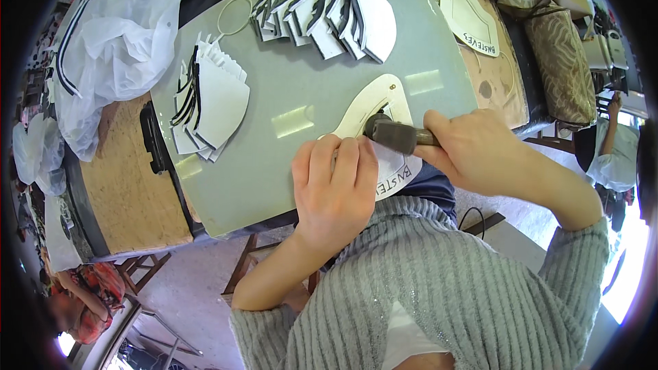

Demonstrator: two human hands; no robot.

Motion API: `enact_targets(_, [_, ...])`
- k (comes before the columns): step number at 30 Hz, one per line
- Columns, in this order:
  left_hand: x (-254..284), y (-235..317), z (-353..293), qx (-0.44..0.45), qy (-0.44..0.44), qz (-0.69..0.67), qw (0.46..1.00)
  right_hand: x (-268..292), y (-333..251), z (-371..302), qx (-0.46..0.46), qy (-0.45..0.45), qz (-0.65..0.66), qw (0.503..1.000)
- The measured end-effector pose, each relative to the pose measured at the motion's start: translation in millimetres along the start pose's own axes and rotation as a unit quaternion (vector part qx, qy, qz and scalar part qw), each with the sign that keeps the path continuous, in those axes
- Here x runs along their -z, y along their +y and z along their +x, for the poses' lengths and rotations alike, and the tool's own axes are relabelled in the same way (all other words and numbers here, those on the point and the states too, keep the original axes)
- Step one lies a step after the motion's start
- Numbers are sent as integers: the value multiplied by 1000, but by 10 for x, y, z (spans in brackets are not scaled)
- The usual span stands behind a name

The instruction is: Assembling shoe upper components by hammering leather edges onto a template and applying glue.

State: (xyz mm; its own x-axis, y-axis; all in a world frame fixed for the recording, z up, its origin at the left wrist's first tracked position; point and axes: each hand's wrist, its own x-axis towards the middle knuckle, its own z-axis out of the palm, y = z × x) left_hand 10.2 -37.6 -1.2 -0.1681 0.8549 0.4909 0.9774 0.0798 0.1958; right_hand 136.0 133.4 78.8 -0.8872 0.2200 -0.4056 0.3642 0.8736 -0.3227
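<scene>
A cream card template with a cut-out slot and handwriting lies near the front edge of the grey-green board. My left hand presses on its left side, fingers bent and close together; their tips are partly hidden. In my right hand is a hammer, gripped by its handle. The dark head of the hammer is over the slot, beside my left fingers; whether it touches the template I cannot tell. White material shows through the slot.
Fanned white pieces with black edging lie at the far side, and a smaller stack at the left. Another cream template is at the far right. A plastic bag and a patterned pouch flank the board. Other people sit farther off.
</scene>
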Motion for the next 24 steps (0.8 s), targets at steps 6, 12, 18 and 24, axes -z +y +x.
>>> enact_targets(6, [27,-127,-61,111,10,-181,977,-5,29,8,2,20,-5,1000])
enact_targets(12, [18,-104,-68,-14,26,-51,998,98,-39,6,5,55,42,998])
enact_targets(18, [21,-100,-57,-32,30,-39,998,123,-29,43,35,59,43,997])
enact_targets(24, [66,-226,-69,106,0,-205,973,82,48,58,39,-44,-25,998])
